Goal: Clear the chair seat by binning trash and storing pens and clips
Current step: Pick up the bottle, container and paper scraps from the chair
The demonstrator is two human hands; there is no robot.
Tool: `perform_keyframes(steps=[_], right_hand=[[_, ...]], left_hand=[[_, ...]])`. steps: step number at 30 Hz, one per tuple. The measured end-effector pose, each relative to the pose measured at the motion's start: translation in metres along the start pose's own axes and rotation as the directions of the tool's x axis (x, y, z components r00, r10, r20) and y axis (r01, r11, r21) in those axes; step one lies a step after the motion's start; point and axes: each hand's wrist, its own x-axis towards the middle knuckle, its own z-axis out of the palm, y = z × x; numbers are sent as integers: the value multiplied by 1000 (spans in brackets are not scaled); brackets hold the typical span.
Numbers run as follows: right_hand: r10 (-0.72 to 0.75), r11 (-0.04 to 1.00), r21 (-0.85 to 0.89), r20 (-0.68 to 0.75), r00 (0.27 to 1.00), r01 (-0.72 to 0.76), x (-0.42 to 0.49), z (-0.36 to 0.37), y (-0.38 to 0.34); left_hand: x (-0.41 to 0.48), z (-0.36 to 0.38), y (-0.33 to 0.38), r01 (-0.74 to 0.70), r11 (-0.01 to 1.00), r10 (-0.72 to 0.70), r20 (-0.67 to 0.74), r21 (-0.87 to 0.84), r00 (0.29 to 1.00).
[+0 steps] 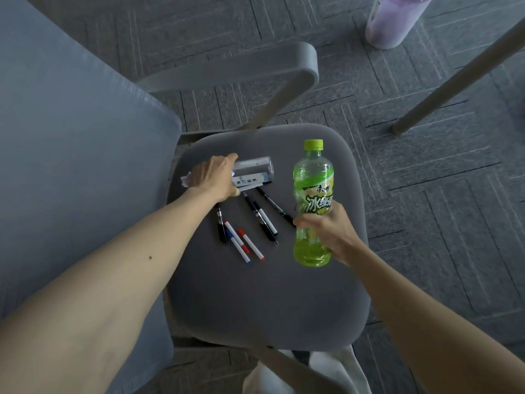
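A grey chair seat (pixel 255 302) holds several pens. Black pens (pixel 264 220) lie in the middle, and white markers with red and blue caps (pixel 244 245) lie just in front of them. My right hand (pixel 326 231) is wrapped around a green drink bottle (pixel 312 180) with a yellow-green cap, held upright over the seat's right side. At the back of the seat my left hand (pixel 213 180) is closed on a clear plastic bottle with a white label (pixel 252 172) lying on its side. A bit of crumpled white paper (pixel 185 180) shows behind that hand.
The chair's grey backrest (pixel 71 166) fills the left, and its armrest (pixel 241 69) loops behind the seat. On the grey carpet at the upper right stands a lilac bin (pixel 392 21), with a slanted table leg (pixel 454 78) near it. White cloth (pixel 332 371) hangs below the seat's front.
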Motion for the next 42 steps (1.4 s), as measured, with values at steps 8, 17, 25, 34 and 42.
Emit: perform_keyframes(steps=[8, 17, 25, 34, 42], right_hand=[[33, 995, 96, -11, 999, -32, -2, -7, -3], [19, 970, 244, -76, 997, 0, -49, -23, -77], [-98, 944, 310, -50, 994, 108, -97, -93, -190], [-220, 953, 207, -35, 975, 223, -115, -252, -276], [-220, 923, 293, -125, 967, 248, -111, -407, -340]], left_hand=[[1, -8, -1, -57, 998, 55, -73, -27, 996], [-52, -82, 14, 52, 788, -21, 57, -613, 998], [-94, -187, 106, -8, 544, 155, 91, -839, 984], [-84, -295, 277, -94, 496, 219, 19, -863, 976], [-58, -379, 432, -132, 461, 230, -25, -877, 973]])
